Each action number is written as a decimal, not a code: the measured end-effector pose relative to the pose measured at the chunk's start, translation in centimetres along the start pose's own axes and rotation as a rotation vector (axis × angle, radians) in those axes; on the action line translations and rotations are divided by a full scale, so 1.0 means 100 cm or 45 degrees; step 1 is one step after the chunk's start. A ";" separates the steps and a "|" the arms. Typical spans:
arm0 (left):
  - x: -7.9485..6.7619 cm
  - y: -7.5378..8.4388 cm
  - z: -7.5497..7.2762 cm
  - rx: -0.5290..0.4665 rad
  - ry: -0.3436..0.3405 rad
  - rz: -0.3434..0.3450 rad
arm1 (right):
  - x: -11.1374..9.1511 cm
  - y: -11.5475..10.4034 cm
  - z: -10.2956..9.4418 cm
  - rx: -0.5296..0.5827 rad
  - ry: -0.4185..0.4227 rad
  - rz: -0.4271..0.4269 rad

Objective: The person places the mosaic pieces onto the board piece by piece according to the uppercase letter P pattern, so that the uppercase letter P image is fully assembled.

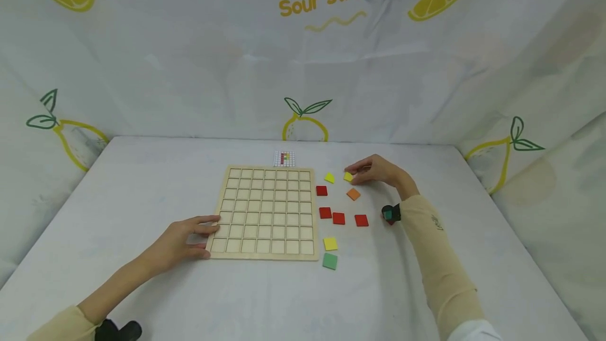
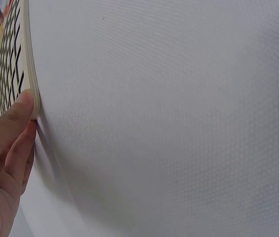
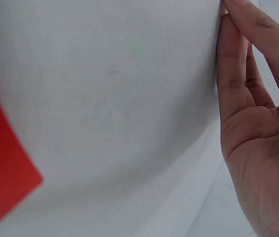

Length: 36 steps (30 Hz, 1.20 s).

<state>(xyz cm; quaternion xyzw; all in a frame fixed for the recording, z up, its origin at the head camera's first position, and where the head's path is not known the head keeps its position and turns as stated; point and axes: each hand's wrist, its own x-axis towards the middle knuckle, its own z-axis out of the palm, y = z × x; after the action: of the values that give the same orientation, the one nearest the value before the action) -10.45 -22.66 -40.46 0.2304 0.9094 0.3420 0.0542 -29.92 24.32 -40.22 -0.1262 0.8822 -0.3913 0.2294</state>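
At the left side of the wooden grid board, my left hand touches the edge, fingers extended and thumb at the near corner. The left wrist view shows this left hand against the corner of the board. My right hand pinches a small yellow tile between thumb and fingers, low over the table right of the board. In the right wrist view, the thumb and fingertips of the right hand meet at the top edge, where the tile is hidden.
Right of the board lie a yellow triangular tile, an orange tile, several red tiles, a yellow square and a green square. A small coloured pattern card lies behind the board. A red tile looms close in the right wrist view.
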 end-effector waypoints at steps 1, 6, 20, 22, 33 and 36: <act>0.000 0.000 0.000 0.008 0.005 0.001 | 0.000 -0.001 0.000 -0.003 0.004 0.002; 0.000 -0.001 0.000 0.019 0.009 -0.001 | -0.001 -0.001 0.001 -0.035 0.029 -0.016; 0.000 0.000 0.000 0.009 -0.004 0.002 | -0.019 0.001 0.007 0.110 0.161 0.000; 0.000 0.000 0.001 0.009 -0.004 0.007 | -0.019 0.003 0.007 0.141 0.172 0.029; 0.000 0.002 0.000 0.010 -0.003 0.003 | -0.022 0.013 0.010 0.339 0.181 0.105; 0.000 0.002 0.000 0.013 -0.008 0.001 | -0.022 0.012 0.011 0.395 0.187 0.140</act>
<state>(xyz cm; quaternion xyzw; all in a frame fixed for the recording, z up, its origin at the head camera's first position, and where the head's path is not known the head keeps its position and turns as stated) -10.37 -22.50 -40.31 0.2323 0.9109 0.3365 0.0557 -27.52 25.31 -41.06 -0.0121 0.8312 -0.5177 0.2021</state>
